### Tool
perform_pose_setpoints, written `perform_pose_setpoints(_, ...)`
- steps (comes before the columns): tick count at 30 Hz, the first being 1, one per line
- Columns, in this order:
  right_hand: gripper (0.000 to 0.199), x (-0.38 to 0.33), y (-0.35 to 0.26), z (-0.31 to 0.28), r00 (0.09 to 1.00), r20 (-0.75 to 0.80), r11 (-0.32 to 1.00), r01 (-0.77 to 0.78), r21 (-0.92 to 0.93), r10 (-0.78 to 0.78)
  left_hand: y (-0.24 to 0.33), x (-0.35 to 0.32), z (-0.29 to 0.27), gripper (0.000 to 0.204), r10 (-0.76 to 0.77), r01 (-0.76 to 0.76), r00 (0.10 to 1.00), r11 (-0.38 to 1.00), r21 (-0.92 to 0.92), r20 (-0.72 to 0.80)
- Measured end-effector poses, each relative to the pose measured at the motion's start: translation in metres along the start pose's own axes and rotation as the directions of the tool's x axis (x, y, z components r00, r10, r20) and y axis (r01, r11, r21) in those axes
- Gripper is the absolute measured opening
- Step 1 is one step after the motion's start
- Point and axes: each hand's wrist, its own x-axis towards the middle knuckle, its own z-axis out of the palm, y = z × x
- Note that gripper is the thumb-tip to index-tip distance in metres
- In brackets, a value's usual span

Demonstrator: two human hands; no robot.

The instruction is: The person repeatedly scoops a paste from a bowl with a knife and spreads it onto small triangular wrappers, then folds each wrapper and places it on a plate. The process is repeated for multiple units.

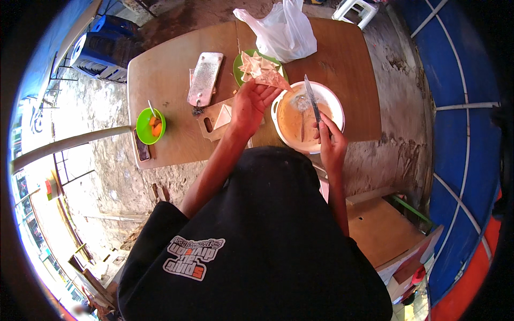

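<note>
Palm up, my left hand (250, 107) holds a thin triangular pastry wrapper (274, 80) on its fingers, just above the near side of a green plate (236, 72). Several pale folded triangles (257, 65) are piled on that plate. My right hand (333, 138) grips a knife (312, 97), its blade pointing away over a white bowl (338, 107). Inside the bowl lies an orange-brown mixture (289, 120), with a utensil resting in it. A pale triangular wrapper (223, 116) lies on a wooden cutting board (209, 130), partly hidden by my left forearm.
A white plastic bag (286, 33) stands at the table's (345, 64) far side. Left of the plate lies a pale oblong board (206, 77). A green bowl (140, 134) with orange pieces and a spoon sits beside a phone (142, 148) at the left edge.
</note>
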Motion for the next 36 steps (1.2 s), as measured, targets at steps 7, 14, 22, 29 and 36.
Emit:
perform_pose_setpoints(7,0.031,0.009,0.094,-0.023,0.987,-0.081,0.727,-0.157,-0.668,0.138,0.009,-0.001,-0.014,0.029,0.013,-0.011,0.995,1.0,0.016,-0.095)
perform_pose_setpoints(14,0.03,0.025,0.154,0.004,0.971,-0.058,0.6,-0.189,-0.777,0.231,0.011,-0.003,-0.017,0.033,-0.029,0.034,0.998,0.996,0.086,-0.059)
perform_pose_setpoints(22,0.034,0.04,0.118,0.007,1.0,-0.029,0.68,-0.017,-0.733,-0.006,0.022,-0.013,-0.007,0.041,-0.082,0.069,0.996,0.969,0.238,0.046)
perform_pose_setpoints(29,0.046,0.049,-0.028,0.002,0.932,0.31,0.982,0.185,0.05,-0.191,0.054,-0.012,0.005,0.044,-0.482,0.422,0.822,0.873,0.244,0.303)
perform_pose_setpoints(36,0.052,0.05,-0.096,0.007,0.832,0.485,0.949,0.314,-0.011,-0.27,0.067,-0.016,0.015,0.041,-0.621,0.519,0.708,0.781,0.348,0.336)
